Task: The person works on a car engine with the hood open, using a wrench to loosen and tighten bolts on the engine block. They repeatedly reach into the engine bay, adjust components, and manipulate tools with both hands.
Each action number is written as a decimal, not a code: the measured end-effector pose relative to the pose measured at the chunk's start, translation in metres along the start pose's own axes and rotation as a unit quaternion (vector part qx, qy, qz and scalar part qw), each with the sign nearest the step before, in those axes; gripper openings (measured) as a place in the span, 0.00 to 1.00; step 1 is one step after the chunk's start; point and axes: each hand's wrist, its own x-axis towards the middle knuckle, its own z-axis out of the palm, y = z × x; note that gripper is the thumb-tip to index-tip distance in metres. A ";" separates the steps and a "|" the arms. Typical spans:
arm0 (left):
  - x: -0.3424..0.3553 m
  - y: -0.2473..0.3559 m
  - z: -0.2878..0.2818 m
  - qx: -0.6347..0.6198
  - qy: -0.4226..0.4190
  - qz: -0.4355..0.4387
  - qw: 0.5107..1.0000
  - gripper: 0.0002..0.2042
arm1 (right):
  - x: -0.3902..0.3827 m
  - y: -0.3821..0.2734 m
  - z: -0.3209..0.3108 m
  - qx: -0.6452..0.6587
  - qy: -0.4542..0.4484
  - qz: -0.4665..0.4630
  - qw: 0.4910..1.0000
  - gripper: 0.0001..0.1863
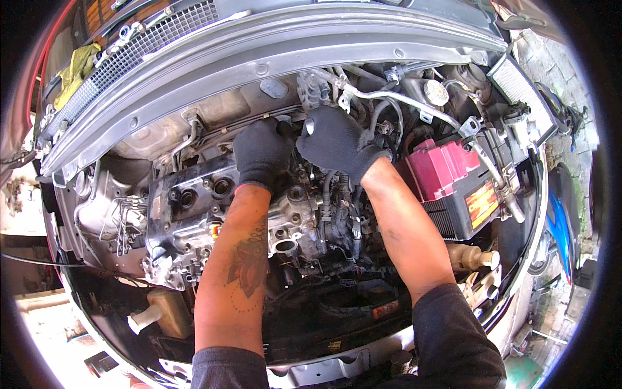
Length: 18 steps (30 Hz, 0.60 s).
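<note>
Grey paving (562, 72) lies off to the right. At the rear of the engine (204, 193), the gloved left hand (262, 148) and right hand (335, 141) curl close together; whether their fingers grip anything, I can't tell. A slip could bang knuckles on the silver pipe (395, 96).

Grey paving stones (562, 63) lay along the far right, near a curved blue panel (557, 228). Strong light bleached the pale floor (50, 321) at the lower left almost white.
</note>
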 end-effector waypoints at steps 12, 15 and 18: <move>0.001 0.007 -0.002 -0.001 -0.004 -0.018 1.000 0.20 | 0.032 0.013 0.009 -0.017 -0.023 0.096 0.995 0.20; -0.003 0.001 -0.006 -0.003 0.010 -0.020 1.000 0.20 | 0.021 0.020 0.006 0.036 -0.010 0.070 0.997 0.20; -0.002 0.007 -0.006 -0.003 0.003 -0.021 1.000 0.20 | 0.024 0.034 -0.001 0.035 -0.032 0.094 0.994 0.18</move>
